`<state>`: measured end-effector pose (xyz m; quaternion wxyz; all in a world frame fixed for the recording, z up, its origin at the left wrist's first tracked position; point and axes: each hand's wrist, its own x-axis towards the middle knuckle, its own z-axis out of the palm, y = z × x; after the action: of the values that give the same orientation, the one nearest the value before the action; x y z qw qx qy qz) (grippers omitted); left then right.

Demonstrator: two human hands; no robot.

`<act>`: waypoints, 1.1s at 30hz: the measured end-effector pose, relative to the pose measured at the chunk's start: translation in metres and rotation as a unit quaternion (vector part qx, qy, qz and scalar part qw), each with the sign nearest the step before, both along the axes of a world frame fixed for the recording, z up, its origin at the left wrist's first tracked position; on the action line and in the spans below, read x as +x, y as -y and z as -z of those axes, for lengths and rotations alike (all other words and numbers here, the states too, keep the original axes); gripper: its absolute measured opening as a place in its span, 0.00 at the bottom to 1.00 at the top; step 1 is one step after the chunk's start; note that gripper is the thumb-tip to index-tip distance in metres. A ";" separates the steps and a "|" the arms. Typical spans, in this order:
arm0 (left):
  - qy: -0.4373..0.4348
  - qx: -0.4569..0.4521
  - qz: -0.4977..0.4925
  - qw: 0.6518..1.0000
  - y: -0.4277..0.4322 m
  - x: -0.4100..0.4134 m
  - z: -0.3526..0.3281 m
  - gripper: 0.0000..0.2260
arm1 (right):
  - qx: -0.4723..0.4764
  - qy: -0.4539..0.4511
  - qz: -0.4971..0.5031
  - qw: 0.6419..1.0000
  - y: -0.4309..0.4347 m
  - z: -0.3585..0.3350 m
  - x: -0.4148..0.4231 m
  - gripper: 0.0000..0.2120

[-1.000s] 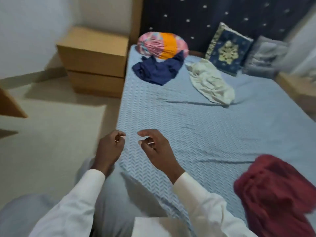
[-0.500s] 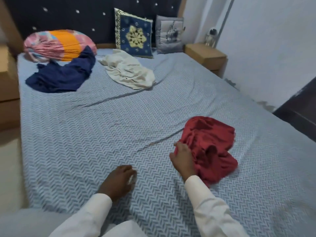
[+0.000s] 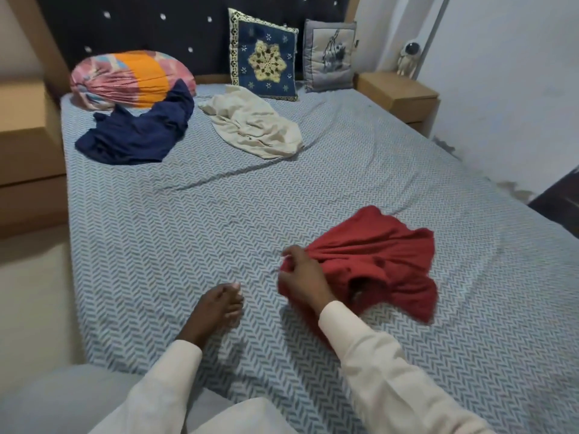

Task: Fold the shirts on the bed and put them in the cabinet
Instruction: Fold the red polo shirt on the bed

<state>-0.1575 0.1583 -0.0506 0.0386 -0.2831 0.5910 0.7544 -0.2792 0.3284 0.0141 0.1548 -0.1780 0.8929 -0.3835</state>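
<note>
The person leans over the near edge of the bed, both sleeves white; the right hand has its fingers curled into the near edge of the red shirt, bunching the cloth in its grip; the shirt lies crumpled on the blue-and-white patterned sheet, toward the near right part of the bed, fanning away from that hand. The left hand rests on the sheet just to the left, apart from the shirt, fingers loosely bent and holding nothing.

Farther up the bed, well apart from the red one, lie two more shirts, both unfolded: a navy shirt at the far left, its upper edge against a striped pink-and-orange pillow; and a cream shirt near the middle, just in front of a dark blue cushion with a gold flower pattern. A grey cushion stands beside that one, both propped against the dark headboard.

A wooden bedside unit stands at the far right with a small white figure on it; another wooden unit stands at the left side of the bed.
</note>
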 end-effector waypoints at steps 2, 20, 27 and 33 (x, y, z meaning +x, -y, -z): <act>-0.002 0.143 -0.032 0.989 0.002 0.002 -0.007 0.25 | -0.080 0.135 -0.151 0.976 0.023 -0.010 0.022 0.24; -0.085 0.073 -0.158 0.981 0.091 0.042 -0.060 0.17 | -0.020 0.196 -0.267 0.943 -0.002 -0.005 -0.036 0.04; 0.119 -0.305 0.057 0.943 0.113 0.070 -0.044 0.46 | -0.140 0.347 -0.146 0.916 0.052 0.004 -0.015 0.14; 0.252 -0.598 0.166 0.743 0.052 0.053 -0.012 0.31 | -0.317 0.404 -0.111 0.851 0.044 -0.001 -0.020 0.27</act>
<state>-0.1040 0.1064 -0.0388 0.1329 -0.3253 0.9272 0.1294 -0.2991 0.2848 0.0147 0.4786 -0.1442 0.5556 -0.6644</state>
